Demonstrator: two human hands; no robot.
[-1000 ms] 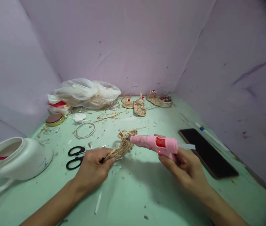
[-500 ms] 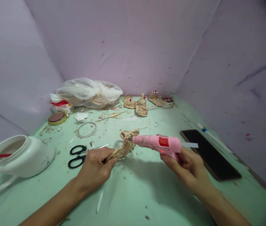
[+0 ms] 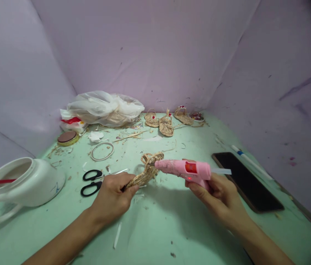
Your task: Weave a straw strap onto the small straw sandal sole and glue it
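My left hand (image 3: 117, 193) is closed on the near end of a small woven straw slipper (image 3: 144, 176), holding it tilted above the table. In my right hand (image 3: 218, 193) is a pink hot glue gun (image 3: 183, 168), its small red light lit and a clear glue stick (image 3: 221, 171) poking out of its back. The nozzle meets the slipper near its far end, by a looped strap; whether glue is coming out cannot be made out. Black-handled scissors (image 3: 92, 182) lie just beyond my left hand, their blades partly hidden by it.
A white pot (image 3: 39, 184) with a red stick stands at left. Several straw slippers (image 3: 166, 129), a bead dish (image 3: 196, 117) and a plastic bag (image 3: 103, 108) are at the back. A phone (image 3: 249, 180) and a pen (image 3: 251, 162) lie right; a ring (image 3: 102, 160) lies beyond the scissors.
Very little differs. The view has shifted slightly, and both hands keep the slipper and the glue gun in nearly the same pose, nozzle still at the slipper.
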